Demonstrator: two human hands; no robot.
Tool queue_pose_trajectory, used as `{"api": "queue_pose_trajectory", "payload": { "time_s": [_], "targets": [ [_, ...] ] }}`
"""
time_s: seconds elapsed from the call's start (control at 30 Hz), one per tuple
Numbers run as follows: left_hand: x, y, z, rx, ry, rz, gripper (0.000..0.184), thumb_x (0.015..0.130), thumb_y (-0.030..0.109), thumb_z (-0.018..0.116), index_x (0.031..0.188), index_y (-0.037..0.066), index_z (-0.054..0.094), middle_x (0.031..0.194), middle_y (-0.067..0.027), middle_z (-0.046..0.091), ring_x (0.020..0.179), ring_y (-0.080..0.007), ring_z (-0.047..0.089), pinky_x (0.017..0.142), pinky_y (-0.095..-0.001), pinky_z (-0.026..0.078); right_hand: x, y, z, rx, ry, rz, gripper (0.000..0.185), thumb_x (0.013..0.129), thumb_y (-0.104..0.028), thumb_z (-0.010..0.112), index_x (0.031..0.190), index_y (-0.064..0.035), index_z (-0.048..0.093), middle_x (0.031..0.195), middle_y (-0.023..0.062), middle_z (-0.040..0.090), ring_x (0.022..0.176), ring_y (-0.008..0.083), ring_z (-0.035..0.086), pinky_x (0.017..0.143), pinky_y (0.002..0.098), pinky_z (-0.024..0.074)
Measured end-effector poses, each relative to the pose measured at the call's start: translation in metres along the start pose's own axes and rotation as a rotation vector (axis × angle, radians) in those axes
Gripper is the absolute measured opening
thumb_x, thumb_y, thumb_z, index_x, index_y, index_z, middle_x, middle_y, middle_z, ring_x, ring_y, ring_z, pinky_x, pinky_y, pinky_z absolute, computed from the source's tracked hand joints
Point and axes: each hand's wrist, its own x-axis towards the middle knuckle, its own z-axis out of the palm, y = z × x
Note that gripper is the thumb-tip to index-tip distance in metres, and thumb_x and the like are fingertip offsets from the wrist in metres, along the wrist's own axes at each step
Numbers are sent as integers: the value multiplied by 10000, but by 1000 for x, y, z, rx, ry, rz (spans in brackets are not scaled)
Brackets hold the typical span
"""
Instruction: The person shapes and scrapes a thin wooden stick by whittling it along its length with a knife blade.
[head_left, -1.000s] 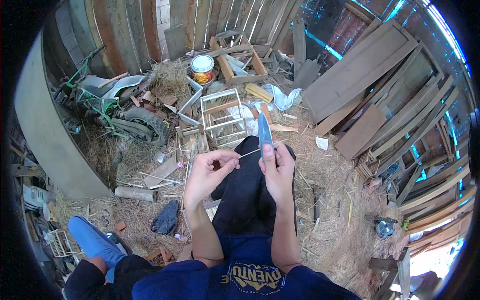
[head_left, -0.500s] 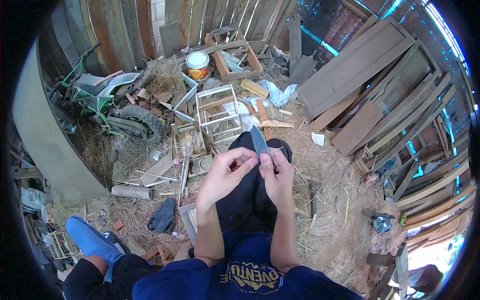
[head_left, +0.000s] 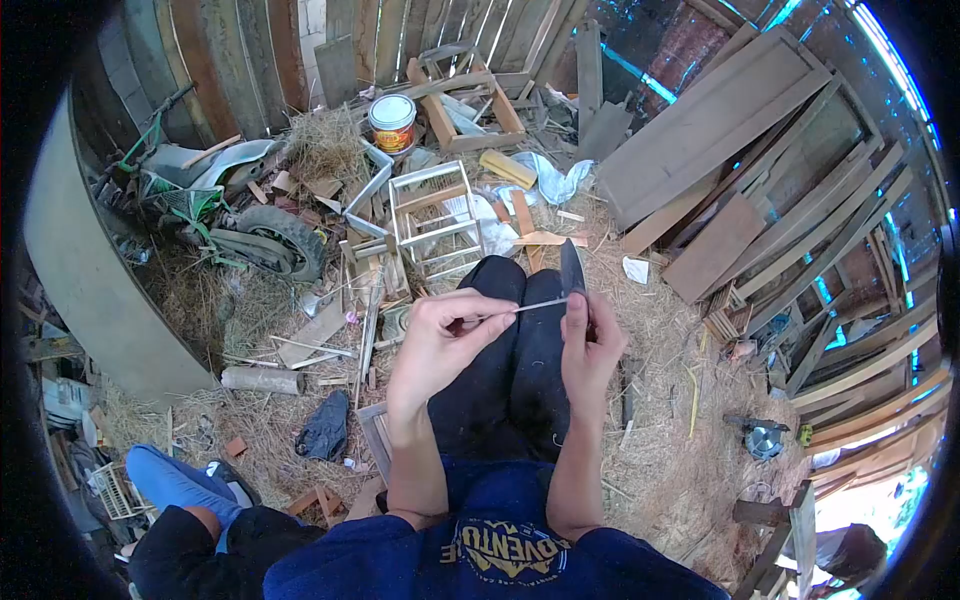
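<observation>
Over my lap, my left hand point(head_left: 450, 335) pinches a thin, pale stick point(head_left: 541, 304) between thumb and fingers. The stick points right, and its far end meets the knife in my other hand. My right hand point(head_left: 590, 335) is closed around a knife point(head_left: 572, 268), its dark blade standing up and away from me; the handle is hidden in the fingers. The blade's lower part is against or very close to the stick near my right thumb. Below both hands are my dark trousers point(head_left: 490, 370).
A wooden frame cage point(head_left: 436, 237) stands ahead, with a paint bucket point(head_left: 392, 125) behind it. A motorbike point(head_left: 230, 205) lies left. Panels point(head_left: 710, 125) lean at right, near a circular saw point(head_left: 764, 441). Another person's leg point(head_left: 180, 480) is at lower left.
My right hand with the knife has moved right, away from my left hand. A length of the stick now shows between them. The left hand has shifted only slightly.
</observation>
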Motion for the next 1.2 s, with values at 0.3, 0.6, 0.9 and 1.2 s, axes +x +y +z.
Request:
{"api": "queue_pose_trajectory", "payload": {
  "time_s": [0.3, 0.6, 0.9, 1.2],
  "targets": [
    [3, -9, -1, 31, 157, -21, 246, 860, 10, 697, 1097, 56, 745, 722, 0, 573, 586, -45, 391, 515, -228, 321, -5, 0, 6, 279, -131, 80, 345, 1052, -263, 476, 1162, -8, 681, 687, -9, 486, 636, 71, 435, 592, 252, 369],
    [4, -26, 9, -36, 85, 103, 219, 865, -41, 610, 1060, -12, 704, 803, -47, 609, 632, -89, 484, 557, -242, 381, -6, -16, 13, 137, -294, -126, 368, 907, -197, 698, 1224, -15, 650, 902, 92, 634, 793, 192, 572, 746, 310, 469],
    [1, -7, -3, 0, -108, 113, 168, 852, -49, 604, 997, -33, 687, 749, -47, 534, 596, -90, 436, 530, -269, 349, -1, 4, 1, 100, -232, -284, 374, 746, -132, 836, 1078, -21, 702, 963, 75, 699, 781, 179, 593, 697, 284, 459],
    [-6, -1, -18, 1, -122, 23, 291, 880, -56, 585, 1122, 32, 721, 782, -18, 555, 663, -72, 460, 570, -239, 344, 14, 25, -32, 61, 100, -40, 267, 845, -99, 760, 1077, 16, 691, 880, 39, 622, 768, 117, 548, 678, 264, 438]
  ]
}}
